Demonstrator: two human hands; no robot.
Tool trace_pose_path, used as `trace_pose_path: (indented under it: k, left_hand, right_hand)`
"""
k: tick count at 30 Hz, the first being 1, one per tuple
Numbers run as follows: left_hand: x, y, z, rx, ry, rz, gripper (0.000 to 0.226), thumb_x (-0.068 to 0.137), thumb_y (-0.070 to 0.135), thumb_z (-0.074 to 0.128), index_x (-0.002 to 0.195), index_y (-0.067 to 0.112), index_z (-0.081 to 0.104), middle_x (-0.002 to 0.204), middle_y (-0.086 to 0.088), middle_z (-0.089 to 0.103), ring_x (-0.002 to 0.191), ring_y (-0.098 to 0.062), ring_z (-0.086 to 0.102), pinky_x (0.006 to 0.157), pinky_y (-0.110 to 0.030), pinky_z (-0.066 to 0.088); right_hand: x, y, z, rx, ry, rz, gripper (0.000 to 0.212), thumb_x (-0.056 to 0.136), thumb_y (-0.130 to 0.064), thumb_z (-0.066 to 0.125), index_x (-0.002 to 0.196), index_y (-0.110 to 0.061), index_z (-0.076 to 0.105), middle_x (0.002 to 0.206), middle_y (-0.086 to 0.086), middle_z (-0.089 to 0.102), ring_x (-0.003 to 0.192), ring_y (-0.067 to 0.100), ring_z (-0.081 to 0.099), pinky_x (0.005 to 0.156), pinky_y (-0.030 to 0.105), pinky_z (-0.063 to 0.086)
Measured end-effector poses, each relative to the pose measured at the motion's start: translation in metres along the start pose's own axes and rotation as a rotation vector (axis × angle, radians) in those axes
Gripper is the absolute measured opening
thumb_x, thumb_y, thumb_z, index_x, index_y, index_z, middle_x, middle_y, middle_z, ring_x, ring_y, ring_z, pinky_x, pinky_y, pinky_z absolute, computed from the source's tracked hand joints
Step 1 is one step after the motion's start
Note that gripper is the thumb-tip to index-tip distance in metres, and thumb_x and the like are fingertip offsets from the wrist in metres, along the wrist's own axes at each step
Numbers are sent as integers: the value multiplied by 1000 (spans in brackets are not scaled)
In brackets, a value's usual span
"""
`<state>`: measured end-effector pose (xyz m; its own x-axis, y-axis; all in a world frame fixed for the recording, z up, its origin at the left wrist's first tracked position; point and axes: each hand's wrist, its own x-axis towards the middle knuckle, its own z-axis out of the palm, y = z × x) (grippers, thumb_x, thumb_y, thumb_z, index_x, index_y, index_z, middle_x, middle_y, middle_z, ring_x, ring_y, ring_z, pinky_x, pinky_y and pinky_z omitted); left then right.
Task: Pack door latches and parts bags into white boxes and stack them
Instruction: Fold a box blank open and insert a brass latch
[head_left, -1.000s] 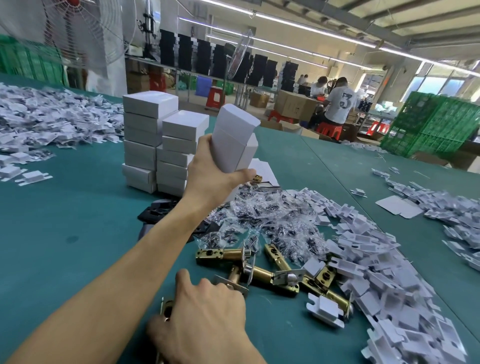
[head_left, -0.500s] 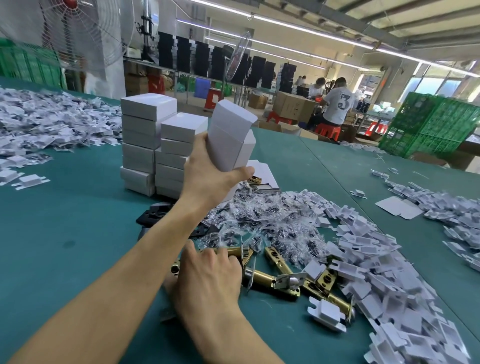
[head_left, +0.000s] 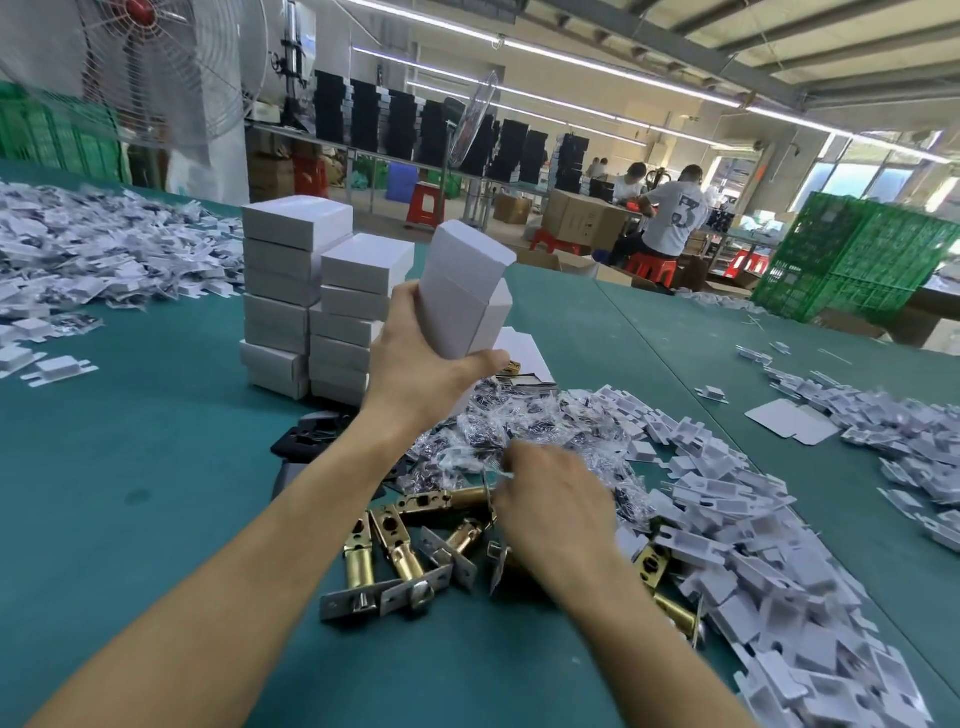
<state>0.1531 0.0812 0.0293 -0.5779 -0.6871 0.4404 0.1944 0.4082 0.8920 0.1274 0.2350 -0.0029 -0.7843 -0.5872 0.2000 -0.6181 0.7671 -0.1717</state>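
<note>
White box gripped (left hand), latches below

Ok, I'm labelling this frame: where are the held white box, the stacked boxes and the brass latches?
held white box (head_left: 453, 304), head view, its broad front face
stacked boxes (head_left: 275, 317), head view, front of the taller column
brass latches (head_left: 360, 566), head view, barrel of the leftmost latch

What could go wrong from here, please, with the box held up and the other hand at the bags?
1. The left hand holds the box tilted near the stacks, which look uneven; a swing could topple them.
2. The right hand reaches at a tangled heap of bags, so it may lift several at once.
3. Loose latches lie beside that wrist and could get swept aside.
</note>
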Motion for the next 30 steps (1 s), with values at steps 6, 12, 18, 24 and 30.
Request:
trace_pose_path:
  k: [6, 12, 18, 24, 30]
  left_hand:
    - [-4, -10, 7, 58, -91, -23, 80, 62, 35, 94, 122, 33, 41, 113, 14, 55, 106, -17, 55, 81, -28, 49]
    - [-7, -24, 11, 175, -195, -52, 83, 65, 28, 92, 133, 26, 43, 120, 5, 51, 108, -20, 52, 86, -42, 54]
    - [-9, -22, 12, -83, -375, -201, 65, 66, 25, 74, 124, 30, 44, 109, -1, 57, 88, -14, 57, 66, -26, 45]
    - [-13, -21, 6, -150, -711, -309, 71, 55, 42, 72, 120, 53, 43, 117, -7, 57, 92, -23, 60, 68, -33, 53]
    - [-13, -24, 3, -211, -897, -309, 62, 57, 47, 81, 112, 62, 57, 108, 2, 65, 88, -12, 66, 71, -32, 57]
  right_hand:
    - [6, 36, -13, -109, -380, 177, 25, 84, -28, 62, 107, -22, 55, 102, 2, 54, 88, 21, 61, 85, 41, 55]
    - [14, 51, -21, 315, -131, 116, 47, 91, -21, 67, 134, -25, 50, 103, -1, 69, 64, 3, 66, 55, 15, 50]
    - [30, 43, -44, 815, 578, -66, 52, 92, -14, 67, 140, -24, 49, 78, -21, 62, 77, -19, 61, 63, -4, 41]
    - [48, 32, -47, 1090, 754, -108, 51, 89, -18, 69, 135, -26, 48, 99, -4, 71, 92, 10, 72, 83, 31, 58]
    - [50, 32, -47, 1058, 798, -214, 45, 80, -21, 74, 121, -26, 55, 98, -8, 66, 84, 8, 72, 74, 17, 56]
